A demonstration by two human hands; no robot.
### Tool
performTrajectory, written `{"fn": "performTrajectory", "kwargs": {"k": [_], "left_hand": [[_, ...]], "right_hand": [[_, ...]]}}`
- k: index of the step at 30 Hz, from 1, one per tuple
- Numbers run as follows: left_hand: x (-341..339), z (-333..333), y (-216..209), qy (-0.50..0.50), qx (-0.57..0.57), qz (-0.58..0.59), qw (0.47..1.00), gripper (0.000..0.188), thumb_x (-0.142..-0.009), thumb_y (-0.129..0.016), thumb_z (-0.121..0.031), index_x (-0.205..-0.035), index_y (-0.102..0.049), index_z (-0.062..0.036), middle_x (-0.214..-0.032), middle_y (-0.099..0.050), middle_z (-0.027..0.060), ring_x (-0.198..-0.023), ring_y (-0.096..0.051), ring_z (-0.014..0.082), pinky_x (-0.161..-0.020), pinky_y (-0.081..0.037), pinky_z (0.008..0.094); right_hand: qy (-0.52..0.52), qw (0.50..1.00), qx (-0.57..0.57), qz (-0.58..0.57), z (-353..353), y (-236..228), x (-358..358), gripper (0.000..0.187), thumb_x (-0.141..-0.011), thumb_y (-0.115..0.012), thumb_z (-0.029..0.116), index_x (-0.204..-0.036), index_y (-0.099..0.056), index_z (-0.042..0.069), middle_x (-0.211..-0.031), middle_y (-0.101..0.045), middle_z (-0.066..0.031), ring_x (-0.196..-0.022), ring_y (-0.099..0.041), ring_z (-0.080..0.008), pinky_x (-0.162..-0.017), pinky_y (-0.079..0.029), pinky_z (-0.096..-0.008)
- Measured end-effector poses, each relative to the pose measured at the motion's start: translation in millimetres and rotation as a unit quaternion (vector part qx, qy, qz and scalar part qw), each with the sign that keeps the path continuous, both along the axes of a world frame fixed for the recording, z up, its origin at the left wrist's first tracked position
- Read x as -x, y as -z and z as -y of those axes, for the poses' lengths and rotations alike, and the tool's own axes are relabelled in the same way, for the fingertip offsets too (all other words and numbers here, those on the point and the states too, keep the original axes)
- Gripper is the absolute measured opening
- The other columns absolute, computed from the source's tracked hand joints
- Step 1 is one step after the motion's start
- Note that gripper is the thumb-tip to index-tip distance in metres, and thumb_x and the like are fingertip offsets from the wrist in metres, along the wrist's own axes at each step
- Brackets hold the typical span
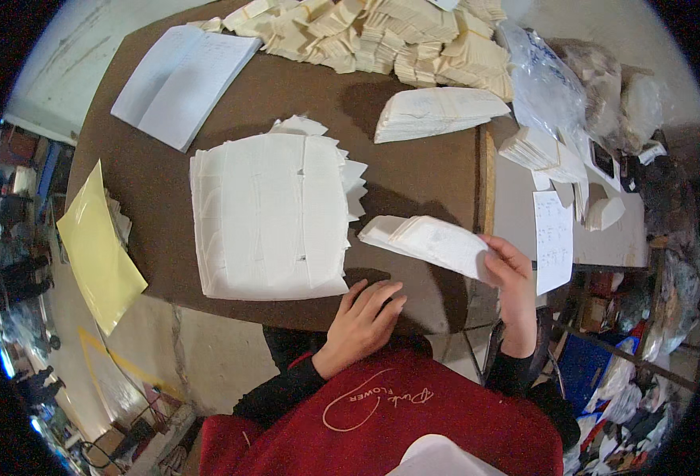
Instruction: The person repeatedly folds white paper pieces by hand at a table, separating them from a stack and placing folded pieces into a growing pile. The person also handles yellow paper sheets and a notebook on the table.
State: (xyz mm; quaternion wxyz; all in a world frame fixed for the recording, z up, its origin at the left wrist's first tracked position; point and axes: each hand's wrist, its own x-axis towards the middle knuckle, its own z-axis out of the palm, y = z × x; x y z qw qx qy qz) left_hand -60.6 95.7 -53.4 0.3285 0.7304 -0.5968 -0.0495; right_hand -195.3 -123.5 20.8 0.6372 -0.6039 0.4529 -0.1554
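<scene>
In my right hand (513, 287) is the right end of a thin bundle of white cut pieces (437, 244), gripped between thumb and fingers. The bundle's layers fan out at its left end, over the brown table (286, 91). My left hand (366, 321) is open, palm down at the table's near edge, its fingers spread and holding nothing. Just beyond its fingertips stands a large square stack of white pieces (275, 218), with jagged layers sticking out along its right side. Farther back lies another white bundle (441, 113), flat on the table.
Heaped cream-coloured bundles (366, 36) line the far edge. An open notebook (183, 83) lies far left, and a yellow sheet (101, 250) hangs over the left edge. To the right are clear plastic bags (540, 83), tied white bundles (544, 155) and a handwritten sheet (553, 238).
</scene>
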Motion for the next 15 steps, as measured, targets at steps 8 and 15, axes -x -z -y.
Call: {"fn": "performTrajectory", "kwargs": {"k": [8,15], "left_hand": [[1.3,0.5,1.0,0.0,-0.019,-0.009,1.0,0.034,-0.082,-0.064,-0.012,-0.114,-0.055,-0.0098,-0.129,-0.051,0.0071,-0.116,-0.054,0.0245,-0.1,-0.043,0.0403],[2.2,0.3,3.3,0.006,-0.01,-0.007,1.0,0.035,-0.08,-0.067,-0.012,-0.113,-0.056,-0.0109,-0.128,-0.053,0.0055,-0.115,-0.055,0.025,-0.095,-0.045,0.0402]], "right_hand": [[-0.08,0.984,0.14,-0.076,-8.9,6.8,-17.8,0.027,-0.091,-0.057,0.007,-0.116,-0.062,0.0,-0.102,-0.068,-0.0092,-0.092,-0.061,-0.015,-0.083,-0.046,-0.0272],[-0.102,0.935,0.31,-0.139,-20.8,4.6,-29.0,0.027,-0.087,-0.062,0.01,-0.113,-0.064,0.003,-0.124,-0.056,-0.0165,-0.11,-0.055,-0.0304,-0.093,-0.043,-0.0361]]}}
